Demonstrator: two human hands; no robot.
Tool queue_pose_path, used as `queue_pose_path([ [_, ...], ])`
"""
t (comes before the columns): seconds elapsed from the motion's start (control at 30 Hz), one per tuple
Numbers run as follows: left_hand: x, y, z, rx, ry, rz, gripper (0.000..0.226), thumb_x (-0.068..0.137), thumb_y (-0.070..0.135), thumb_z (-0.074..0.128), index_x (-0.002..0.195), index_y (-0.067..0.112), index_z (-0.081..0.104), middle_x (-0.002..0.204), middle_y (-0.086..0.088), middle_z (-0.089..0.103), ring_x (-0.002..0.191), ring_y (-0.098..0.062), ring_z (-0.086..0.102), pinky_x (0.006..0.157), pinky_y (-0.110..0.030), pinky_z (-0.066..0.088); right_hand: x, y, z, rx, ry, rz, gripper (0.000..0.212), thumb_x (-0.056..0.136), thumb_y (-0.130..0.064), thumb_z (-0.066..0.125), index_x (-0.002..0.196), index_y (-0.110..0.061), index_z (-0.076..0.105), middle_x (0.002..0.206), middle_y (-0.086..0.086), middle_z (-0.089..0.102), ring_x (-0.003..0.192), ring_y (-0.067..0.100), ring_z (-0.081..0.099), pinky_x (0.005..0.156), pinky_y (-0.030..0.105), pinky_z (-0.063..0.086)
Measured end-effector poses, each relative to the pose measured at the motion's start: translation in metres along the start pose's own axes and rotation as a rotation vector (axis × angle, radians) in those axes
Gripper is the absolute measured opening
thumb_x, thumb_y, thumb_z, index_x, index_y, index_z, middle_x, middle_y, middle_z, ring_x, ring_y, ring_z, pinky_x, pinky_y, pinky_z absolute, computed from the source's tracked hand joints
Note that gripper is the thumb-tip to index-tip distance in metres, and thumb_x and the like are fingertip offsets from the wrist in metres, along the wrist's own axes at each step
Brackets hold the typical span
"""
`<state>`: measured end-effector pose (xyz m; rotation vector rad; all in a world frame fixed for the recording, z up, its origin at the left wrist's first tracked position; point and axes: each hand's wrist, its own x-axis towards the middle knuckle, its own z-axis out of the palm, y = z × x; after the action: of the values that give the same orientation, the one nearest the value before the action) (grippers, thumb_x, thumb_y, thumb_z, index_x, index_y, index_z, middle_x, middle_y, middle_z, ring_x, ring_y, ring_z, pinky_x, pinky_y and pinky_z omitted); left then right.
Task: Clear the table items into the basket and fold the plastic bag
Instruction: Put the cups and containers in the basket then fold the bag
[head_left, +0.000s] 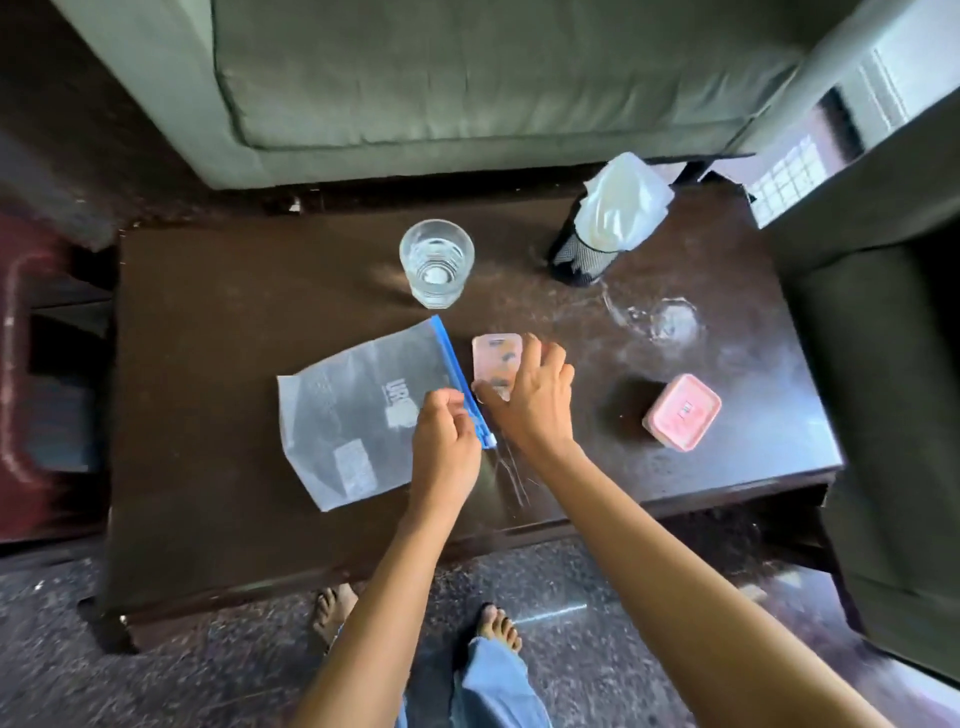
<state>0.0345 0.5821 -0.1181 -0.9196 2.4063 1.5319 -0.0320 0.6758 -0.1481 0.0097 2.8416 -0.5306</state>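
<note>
Lying flat on the dark wooden tabletop (208, 364), the clear plastic bag (358, 410) has its blue zip strip (457, 374) turned toward the middle. The left hand (447, 447) sits at the near end of that strip with fingers curled together — whether it actually pinches the strip I cannot tell. Just beside the strip the right hand (530, 400) spreads its fingers over a clear pinkish container (496, 364), touching its near edge without visibly closing on it. Farther back stands a drinking glass (436, 262), upright and near the centre. To the right rear a black mesh basket (579, 257) holds a white plastic liner (623, 200) — it leans slightly. A pink lidded box (680, 410) rests well apart at the right. Beyond the tabletop is a grey sofa (467, 78).
</note>
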Motion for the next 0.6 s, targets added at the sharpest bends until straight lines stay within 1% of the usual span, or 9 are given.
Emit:
queue_pose_path([
  [0.1,0.002,0.0,0.006,0.018,0.0,0.019,0.021,0.097,0.007,0.04,0.115,0.004,0.051,0.119,-0.01,0.059,0.095,-0.014,0.052,0.072,-0.007,0.034,0.005,0.001,0.009,0.062,-0.062,0.051,0.088,0.074,-0.05,0.073,0.138,-0.008,0.03,0.127,0.017,0.04,0.109,0.039,0.044,0.092,0.043,0.041],
  [0.17,0.005,-0.002,0.01,0.022,0.004,0.021,0.022,0.097,0.007,0.04,0.116,0.004,0.051,0.122,-0.011,0.058,0.1,-0.017,0.054,0.073,-0.008,0.033,0.006,0.0,0.011,0.138,-0.05,0.07,0.075,0.074,-0.041,0.074,0.129,-0.007,0.036,0.121,0.016,0.041,0.109,0.038,0.044,0.09,0.041,0.04],
  [0.23,0.006,-0.003,0.013,0.026,0.0,0.008,0.022,0.098,0.01,0.04,0.117,0.006,0.051,0.121,-0.009,0.058,0.1,-0.016,0.053,0.072,-0.011,0.034,0.003,0.005,0.01,0.292,-0.031,0.091,0.062,0.077,-0.035,0.068,0.124,-0.005,0.041,0.118,0.015,0.044,0.107,0.034,0.045,0.091,0.039,0.039],
  [0.3,0.007,0.001,0.016,-0.021,0.009,-0.04,0.023,0.098,0.018,0.042,0.118,0.009,0.051,0.117,-0.007,0.06,0.094,-0.014,0.053,0.073,-0.015,0.037,0.0,0.015,0.006,0.612,-0.072,0.196,0.059,0.077,-0.04,0.058,0.125,-0.008,0.046,0.115,0.011,0.052,0.103,0.026,0.051,0.087,0.034,0.043],
  [0.33,0.006,0.004,0.018,-0.077,0.005,-0.085,0.025,0.098,0.024,0.044,0.118,0.011,0.052,0.114,-0.005,0.061,0.093,-0.014,0.054,0.075,-0.019,0.041,-0.004,0.019,0.003,0.856,-0.12,0.289,0.058,0.076,-0.041,0.054,0.124,-0.009,0.048,0.113,0.01,0.056,0.099,0.023,0.056,0.081,0.031,0.047],
  [0.4,0.007,0.012,0.025,-0.206,-0.045,-0.177,0.034,0.095,0.037,0.049,0.118,0.014,0.054,0.107,-0.001,0.064,0.096,-0.016,0.061,0.086,-0.03,0.05,-0.011,0.031,-0.001,1.377,-0.268,0.469,0.049,0.083,-0.034,0.046,0.122,-0.005,0.053,0.108,0.015,0.061,0.087,0.021,0.062,0.07,0.028,0.054],
  [0.43,0.009,0.014,0.029,-0.239,-0.073,-0.205,0.039,0.092,0.042,0.052,0.119,0.015,0.055,0.104,0.001,0.065,0.098,-0.017,0.063,0.09,-0.034,0.052,-0.014,0.037,-0.003,1.541,-0.346,0.532,0.043,0.088,-0.03,0.041,0.118,-0.003,0.057,0.102,0.016,0.063,0.081,0.02,0.064,0.068,0.027,0.055],
  [0.5,0.012,0.015,0.04,-0.206,-0.117,-0.196,0.043,0.086,0.045,0.061,0.115,0.014,0.058,0.103,0.002,0.067,0.096,-0.017,0.064,0.088,-0.036,0.053,-0.021,0.045,-0.008,1.63,-0.441,0.584,0.037,0.094,-0.022,0.033,0.104,-0.004,0.064,0.088,0.013,0.068,0.073,0.017,0.066,0.067,0.026,0.056],
  [0.6,0.018,0.012,0.057,-0.026,-0.127,-0.169,0.044,0.079,0.043,0.071,0.109,0.012,0.061,0.1,0.0,0.067,0.086,-0.017,0.062,0.081,-0.034,0.055,-0.024,0.057,-0.004,1.456,-0.36,0.599,0.035,0.097,-0.019,0.034,0.099,-0.005,0.066,0.093,0.016,0.07,0.079,0.021,0.069,0.067,0.029,0.058],
])
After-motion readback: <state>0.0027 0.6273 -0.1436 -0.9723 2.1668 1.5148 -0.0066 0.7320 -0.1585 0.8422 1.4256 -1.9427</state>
